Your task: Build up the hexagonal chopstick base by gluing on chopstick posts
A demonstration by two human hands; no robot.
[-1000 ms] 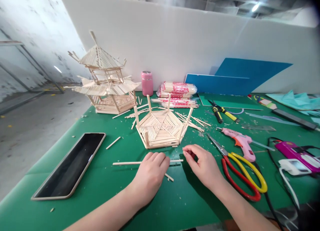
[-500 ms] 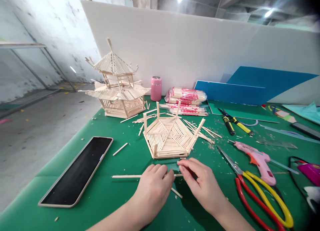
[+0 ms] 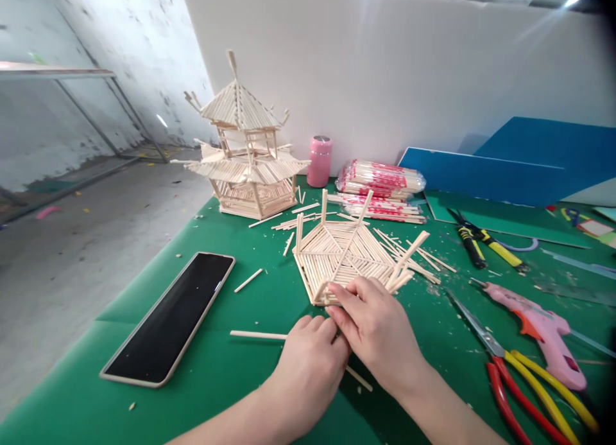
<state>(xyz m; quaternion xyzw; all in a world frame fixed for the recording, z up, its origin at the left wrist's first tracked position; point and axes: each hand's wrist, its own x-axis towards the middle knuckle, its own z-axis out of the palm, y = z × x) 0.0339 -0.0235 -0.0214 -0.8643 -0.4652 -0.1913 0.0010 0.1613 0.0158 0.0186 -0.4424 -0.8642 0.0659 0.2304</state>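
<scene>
Near the front centre, my left hand [image 3: 312,368] is closed over a thin wooden stick [image 3: 257,334], whose left end sticks out. My right hand [image 3: 378,326] is pinched at the front edge of a six-sided stick base [image 3: 344,255] with several short upright posts; what its fingertips hold is hidden. The two hands touch or nearly touch. Another stick [image 3: 360,377] lies under them, pointing to the lower right. Behind on the left stands a two-tiered stick pavilion [image 3: 250,169].
A phone [image 3: 168,316] lies at the left. Scissors [image 3: 498,352], a pink glue gun [image 3: 539,323] and pliers [image 3: 486,239] are at the right. Bagged sticks [image 3: 380,182] and a pink flask [image 3: 319,161] stand behind. Loose sticks surround the base.
The view has shifted, moving the scene rightward and slightly up. My right hand has moved closer to my left hand and up against the base's front edge.
</scene>
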